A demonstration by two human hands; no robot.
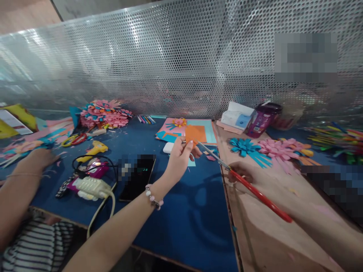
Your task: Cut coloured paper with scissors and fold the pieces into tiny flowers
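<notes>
Left hand (179, 160): is pinching the orange paper (194, 135).
Right hand (253, 176): is gripping red-handled metal scissors (262, 197).
Purple plastic cup (264, 118): is showing label (257, 129), too small to read.

This looks like a craft workshop: a blue-covered worktop (176, 223) set before a long, shiny perforated metal screen (176, 56) carries a heap of pink and blue cut-paper fringes (103, 114), a teal looped-paper flower (241, 146), a yellow plastic glue gun (96, 147) and long red-handled metal scissors (261, 195). A second person's bare forearm (19, 192) at the left shows shared working space.
</notes>
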